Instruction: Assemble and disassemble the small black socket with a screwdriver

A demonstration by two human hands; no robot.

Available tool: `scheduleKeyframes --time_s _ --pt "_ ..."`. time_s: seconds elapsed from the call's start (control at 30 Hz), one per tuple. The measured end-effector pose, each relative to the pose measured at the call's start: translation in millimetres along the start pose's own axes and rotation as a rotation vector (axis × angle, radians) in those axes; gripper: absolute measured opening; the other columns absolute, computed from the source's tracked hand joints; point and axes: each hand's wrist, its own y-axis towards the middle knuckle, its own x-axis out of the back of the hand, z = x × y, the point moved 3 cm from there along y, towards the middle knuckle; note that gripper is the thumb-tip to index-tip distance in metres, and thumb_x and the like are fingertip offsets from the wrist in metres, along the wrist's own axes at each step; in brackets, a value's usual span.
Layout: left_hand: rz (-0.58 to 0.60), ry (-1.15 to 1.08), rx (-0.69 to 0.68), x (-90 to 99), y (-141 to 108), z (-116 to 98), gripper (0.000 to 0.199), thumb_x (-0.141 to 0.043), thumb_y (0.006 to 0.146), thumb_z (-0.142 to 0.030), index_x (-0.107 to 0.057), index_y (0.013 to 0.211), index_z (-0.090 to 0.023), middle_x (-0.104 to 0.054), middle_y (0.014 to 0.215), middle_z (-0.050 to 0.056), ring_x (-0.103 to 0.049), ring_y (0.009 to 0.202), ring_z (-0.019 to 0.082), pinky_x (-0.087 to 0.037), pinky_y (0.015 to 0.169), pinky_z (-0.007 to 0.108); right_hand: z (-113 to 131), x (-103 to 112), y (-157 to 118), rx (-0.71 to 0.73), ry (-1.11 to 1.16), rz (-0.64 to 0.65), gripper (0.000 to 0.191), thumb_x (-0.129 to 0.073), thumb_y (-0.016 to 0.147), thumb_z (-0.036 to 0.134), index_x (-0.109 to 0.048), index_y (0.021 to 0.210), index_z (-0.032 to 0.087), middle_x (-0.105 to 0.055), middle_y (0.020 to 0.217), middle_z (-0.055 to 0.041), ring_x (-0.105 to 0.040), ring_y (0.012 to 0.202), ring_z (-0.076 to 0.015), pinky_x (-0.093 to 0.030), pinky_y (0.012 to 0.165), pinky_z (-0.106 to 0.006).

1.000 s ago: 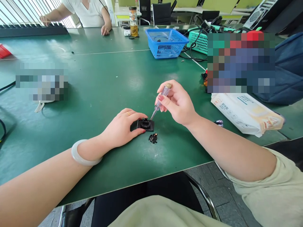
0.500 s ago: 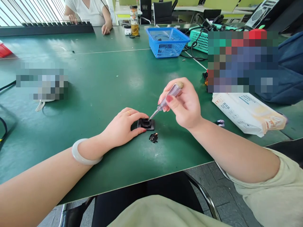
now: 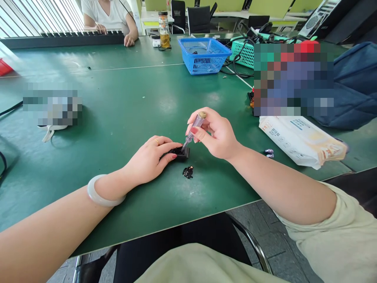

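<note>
Tabletop (image 3: 126,94) open from left hand (image 3: 149,159) to blue basket (image 3: 203,61); pack (image 3: 300,139) bars right.

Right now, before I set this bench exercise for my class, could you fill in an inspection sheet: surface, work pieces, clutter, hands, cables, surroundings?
Surface: green tabletop, crossed by a pale seam.
Work pieces: black block with a screwdriver angled down to it, exact contact too small to tell; small black piece lying apart, nearer the person.
Clutter: blue basket, white packet, dark blue bag.
Hands: left hand holds the block; right hand grips the screwdriver.
Cables: black cables bunched beyond the blue basket; another cable at far left.
Surroundings: co-worker across the table; dark chairs behind.
</note>
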Motion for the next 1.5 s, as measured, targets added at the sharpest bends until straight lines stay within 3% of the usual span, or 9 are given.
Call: scheduleKeyframes --time_s 0.17,0.3,0.53,0.63,0.73,0.83,0.93,1.27,1.5 --pt "-0.079 0.044 0.022 3.8 -2 -5 0.045 -0.038 0.102 -0.035 -0.060 0.139 -0.022 -0.060 0.122 0.013 -0.059 0.107 0.025 -0.051 0.100 0.043 -6 15 4 -0.039 0.114 -0.222 0.041 -0.067 0.085 0.066 -0.056 0.095 0.028 -0.065 0.082 -0.0001 -0.055 0.059 -0.0135 -0.052 0.058 -0.030" --pt "-0.125 0.221 0.142 9.2 -7 -8 0.047 -0.032 0.103 -0.035 -0.060 0.140 -0.026 -0.059 0.118 0.013 -0.059 0.101 0.026 -0.050 0.097 0.045 -16 28 12 0.051 0.203 -0.362 0.036 -0.067 0.087 0.061 -0.054 0.094 0.029 -0.063 0.078 0.0023 -0.051 0.053 -0.0112 -0.047 0.051 -0.028" --pt "0.058 0.632 0.373 9.9 -19 -19 0.047 -0.033 0.102 -0.034 -0.064 0.137 -0.029 -0.065 0.111 0.015 -0.062 0.100 0.034 -0.052 0.086 0.050 -44 33 27 0.085 0.164 -0.411 0.046 -0.065 0.084 0.070 -0.052 0.090 0.026 -0.060 0.071 0.0046 -0.049 0.044 -0.0083 -0.039 0.041 -0.024" --pt "-0.018 0.576 0.318 9.3 -19 -30 0.048 -0.036 0.102 -0.040 -0.064 0.137 -0.024 -0.055 0.141 0.018 -0.055 0.123 0.038 -0.049 0.101 0.054 -46 32 27 0.070 0.154 -0.424 0.049 -0.067 0.081 0.071 -0.052 0.087 0.025 -0.062 0.069 0.0051 -0.048 0.043 -0.0079 -0.039 0.040 -0.025" --pt "-0.073 0.368 0.110 2.0 -16 -41 0.060 -0.041 0.101 -0.052 -0.050 0.149 -0.017 -0.040 0.157 0.019 -0.037 0.144 0.038 -0.036 0.119 0.055 -44 32 27 0.070 0.143 -0.429 0.050 -0.068 0.080 0.072 -0.051 0.085 0.025 -0.062 0.067 0.0050 -0.048 0.042 -0.0081 -0.039 0.040 -0.025" --pt "0.036 0.192 -0.080 -12.6 -13 -47 0.069 -0.048 0.096 -0.062 -0.044 0.153 -0.022 -0.036 0.161 0.016 -0.025 0.151 0.041 -0.029 0.123 0.059 -45 32 28 0.068 0.151 -0.424 0.049 -0.068 0.080 0.071 -0.051 0.085 0.025 -0.062 0.066 0.0051 -0.047 0.042 -0.0082 -0.038 0.041 -0.026" --pt "0.133 0.165 -0.089 -23.6 -9 -44 0.060 -0.048 0.097 -0.061 -0.054 0.145 -0.025 -0.042 0.157 0.014 -0.024 0.151 0.043 -0.030 0.121 0.064 -47 31 28 0.065 0.160 -0.414 0.048 -0.069 0.081 0.069 -0.051 0.085 0.025 -0.061 0.065 0.0048 -0.047 0.042 -0.0080 -0.038 0.041 -0.026" --pt "0.006 0.204 0.091 -15.0 -4 -11 0.043 -0.042 0.101 -0.046 -0.063 0.131 -0.023 -0.053 0.147 0.011 -0.049 0.134 0.030 -0.035 0.120 0.053 -51 28 28 0.032 0.136 -0.418 0.047 -0.068 0.082 0.068 -0.051 0.086 0.025 -0.062 0.067 0.0045 -0.047 0.043 -0.0085 -0.041 0.043 -0.026" --pt "-0.025 0.361 0.509 38.2 -54 72 0.052 -0.036 0.097 -0.046 -0.062 0.134 -0.021 -0.048 0.153 0.013 -0.047 0.140 0.032 -0.032 0.122 0.051 -49 30 28 0.003 0.150 -0.437 0.048 -0.069 0.080 0.069 -0.053 0.086 0.024 -0.062 0.068 0.0044 -0.048 0.044 -0.0084 -0.042 0.045 -0.026"
